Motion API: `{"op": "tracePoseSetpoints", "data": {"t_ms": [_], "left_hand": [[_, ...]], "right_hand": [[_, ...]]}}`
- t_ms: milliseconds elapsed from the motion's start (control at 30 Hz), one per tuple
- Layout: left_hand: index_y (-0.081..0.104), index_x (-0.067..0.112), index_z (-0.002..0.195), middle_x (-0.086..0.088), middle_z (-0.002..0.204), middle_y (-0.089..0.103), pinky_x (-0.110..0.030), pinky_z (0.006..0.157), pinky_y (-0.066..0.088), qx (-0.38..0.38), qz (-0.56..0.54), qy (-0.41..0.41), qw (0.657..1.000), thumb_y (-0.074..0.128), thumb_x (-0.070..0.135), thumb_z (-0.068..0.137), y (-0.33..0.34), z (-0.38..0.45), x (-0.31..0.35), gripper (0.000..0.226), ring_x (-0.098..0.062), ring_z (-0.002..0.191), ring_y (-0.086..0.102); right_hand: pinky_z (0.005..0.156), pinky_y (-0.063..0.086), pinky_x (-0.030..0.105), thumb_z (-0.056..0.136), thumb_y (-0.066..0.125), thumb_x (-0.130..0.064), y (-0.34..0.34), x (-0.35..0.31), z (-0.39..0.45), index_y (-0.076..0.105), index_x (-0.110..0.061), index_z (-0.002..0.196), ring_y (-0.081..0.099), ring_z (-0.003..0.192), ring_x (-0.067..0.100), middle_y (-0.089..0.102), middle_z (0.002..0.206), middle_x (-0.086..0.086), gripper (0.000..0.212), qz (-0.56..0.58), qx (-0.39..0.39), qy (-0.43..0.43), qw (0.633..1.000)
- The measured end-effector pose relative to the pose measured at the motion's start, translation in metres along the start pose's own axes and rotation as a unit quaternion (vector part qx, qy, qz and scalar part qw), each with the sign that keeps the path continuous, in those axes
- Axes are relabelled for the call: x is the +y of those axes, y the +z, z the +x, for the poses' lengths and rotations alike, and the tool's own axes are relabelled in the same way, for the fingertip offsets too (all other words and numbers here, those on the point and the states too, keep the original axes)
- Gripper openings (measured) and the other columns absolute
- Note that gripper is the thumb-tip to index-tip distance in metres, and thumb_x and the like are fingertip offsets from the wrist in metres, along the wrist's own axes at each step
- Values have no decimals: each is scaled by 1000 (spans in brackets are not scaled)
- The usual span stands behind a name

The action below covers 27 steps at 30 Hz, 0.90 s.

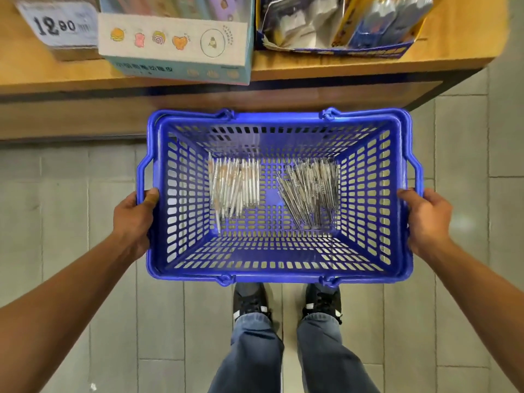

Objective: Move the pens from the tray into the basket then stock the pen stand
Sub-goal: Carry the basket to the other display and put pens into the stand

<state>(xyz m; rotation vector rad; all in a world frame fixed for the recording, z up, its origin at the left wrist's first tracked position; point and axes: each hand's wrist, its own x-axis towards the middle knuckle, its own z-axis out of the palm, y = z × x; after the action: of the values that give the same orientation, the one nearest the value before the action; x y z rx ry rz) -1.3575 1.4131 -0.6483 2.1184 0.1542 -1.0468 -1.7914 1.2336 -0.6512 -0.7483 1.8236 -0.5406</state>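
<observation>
A blue plastic basket (272,275) hangs in front of me above the tiled floor. My left hand (133,219) grips its left rim and my right hand (425,219) grips its right rim. On the basket's bottom lie two heaps of pens: a pale, white-and-tan bundle (235,188) at the left and a darker, clear-and-grey bundle (312,191) at the right. No tray or pen stand is in sight.
A wooden shelf (340,72) runs across the top, just beyond the basket. On it stand a pastel display box (175,49), a blue-and-yellow box of packaged goods (340,26) and a price card (59,26). My feet (286,302) stand under the basket's near edge.
</observation>
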Motion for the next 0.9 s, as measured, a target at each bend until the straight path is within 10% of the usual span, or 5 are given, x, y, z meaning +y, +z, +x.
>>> {"op": "tracePoseSetpoints", "data": {"t_ms": [467,633,900], "left_hand": [[65,20,88,-4,72,75,-33,55,57,9,-6,112,994,60,39,96,3,13,-25,21,-18,57,71],[58,9,118,-21,107,69,-51,80,58,55,-20,156,986,65,26,95,11,15,-23,30,-31,82,67],[59,7,124,-22,126,54,-49,103,30,202,254,397,859,69,13,86,28,0,-24,40,-42,121,44]], "right_hand": [[69,59,44,91,65,-30,5,4,2,56,-26,85,72,66,23,72,81,4,11,-7,11,-93,996],[76,58,54,88,69,-23,5,9,6,54,-26,93,71,77,29,69,90,6,17,-7,16,-138,990],[95,47,46,80,74,-11,9,15,3,53,-11,125,59,105,30,61,121,13,50,-120,89,-291,945]]}}
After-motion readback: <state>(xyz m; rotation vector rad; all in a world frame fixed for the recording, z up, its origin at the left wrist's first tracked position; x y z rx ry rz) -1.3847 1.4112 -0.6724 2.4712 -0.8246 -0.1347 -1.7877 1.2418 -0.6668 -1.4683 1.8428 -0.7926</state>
